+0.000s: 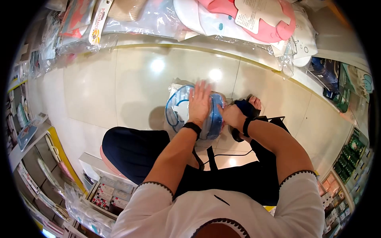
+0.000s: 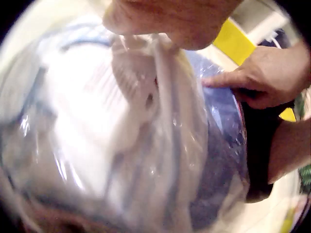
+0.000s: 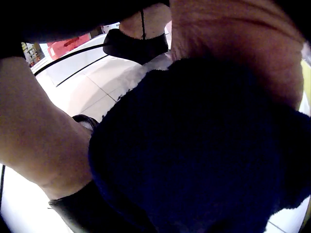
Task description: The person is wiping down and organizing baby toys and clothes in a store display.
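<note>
A clear plastic package (image 1: 214, 119) with a rounded blue-and-white item inside lies on the floor between the person's legs. My left hand (image 1: 200, 102) lies across its top, fingers spread and pointing away from the body. In the left wrist view the shiny film wrinkles below that hand, over a white part, a brownish-grey patch and a blue side. My right hand (image 1: 233, 117) grips the package's right edge, the thumb stretched onto the blue side and the other fingers partly hidden. Dark navy cloth (image 3: 194, 145) fills most of the right wrist view, under the palm.
Bagged goods (image 1: 147, 23) line a low shelf ahead, with a pink item (image 1: 270, 23) on top. Stocked shelves (image 1: 43, 170) stand at left, and more goods (image 1: 351, 150) at right. A sandalled foot (image 1: 255, 103) is just right of the package; a black cable (image 1: 234, 154) runs nearby.
</note>
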{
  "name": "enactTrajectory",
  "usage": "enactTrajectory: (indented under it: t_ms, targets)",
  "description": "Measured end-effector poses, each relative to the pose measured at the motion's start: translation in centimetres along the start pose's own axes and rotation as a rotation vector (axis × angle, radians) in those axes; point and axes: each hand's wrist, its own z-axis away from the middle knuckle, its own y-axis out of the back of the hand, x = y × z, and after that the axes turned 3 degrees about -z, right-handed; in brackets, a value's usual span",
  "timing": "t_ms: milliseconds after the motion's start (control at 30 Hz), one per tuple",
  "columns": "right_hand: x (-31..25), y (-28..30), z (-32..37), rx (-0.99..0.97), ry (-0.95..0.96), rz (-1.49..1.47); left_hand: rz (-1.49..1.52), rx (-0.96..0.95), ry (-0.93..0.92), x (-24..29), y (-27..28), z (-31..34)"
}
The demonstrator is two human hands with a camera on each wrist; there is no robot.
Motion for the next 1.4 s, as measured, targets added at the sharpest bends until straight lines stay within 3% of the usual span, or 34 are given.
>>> enactTrajectory:
  t_ms: [33, 67, 167, 267, 433, 567, 767, 867, 1000, 1033, 1133, 1167, 1267, 1300, 1333, 1400]
  targets:
    - [0.2, -0.3, -0.1, 0.009, -0.002, -0.026, 0.118, -0.062, 0.089, -0.1, -1.3, 0.8]
    - [0.5, -0.5, -0.2, 0.016, -0.009, -0.050, 0.051, -0.009, 0.201, -1.2, -3.5, 1.9]
    - [0.4, -0.8, 0.2, 0.044, -0.061, -0.083, 0.069, -0.044, 0.106, -2.9, -3.8, 2.3]
    - [1.1, -1.3, 1.4, 0.127, -0.082, -0.255, 0.043, -0.104, 0.138, -2.9, -4.1, 2.2]
    - [2.2, 1.5, 1.7, -0.168, -0.129, -0.222, 0.294, -0.186, 0.422, 0.0, -2.0, 0.8]
    - [1.6, 1.1, 1.5, -0.125, -0.169, -0.196, 0.108, -0.146, 0.239, -2.5, -4.5, 2.5]
    - [0.6, 1.2, 1.2, -0.002, -0.215, -0.204, -0.065, -0.240, 0.292, -1.5, -0.8, 1.9]
    - [2.4, 0.5, 1.0, -0.152, -0.115, -0.287, -0.081, -0.314, 0.386, -1.7, 0.0, 2.8]
    - [3.2, 7.4, 3.5, -0.122, 0.083, -0.096, -0.125, -0.375, 0.350, -1.6, 1.9, 2.1]
    - [3.2, 9.5, 4.0, -0.168, -0.007, -0.109, -0.050, -0.218, 0.382, -1.2, 1.6, 1.6]
    - [4.9, 13.5, 5.5, -0.232, -0.043, -0.146, -0.073, -0.249, 0.370, -0.5, 2.5, 0.6]
    - [5.6, 14.6, 6.1, -0.213, -0.012, -0.127, -0.090, -0.173, 0.328, -1.1, 1.1, 0.9]
    - [6.0, 18.1, 8.0, 0.101, -0.081, -0.306, -0.114, -0.463, 0.272, -1.9, 2.4, -0.6]
    - [5.8, 19.9, 8.5, 0.152, -0.137, -0.432, -0.035, -0.482, 0.269, -1.4, 4.5, -1.5]
    - [5.5, 21.7, 8.9, 0.167, -0.204, -0.516, 0.046, -0.382, 0.226, -0.5, 6.7, -2.2]
    - [6.4, 24.4, 10.1, 0.256, -0.300, -0.914, 0.984, -0.206, 0.012, 0.2, 9.2, -5.8]
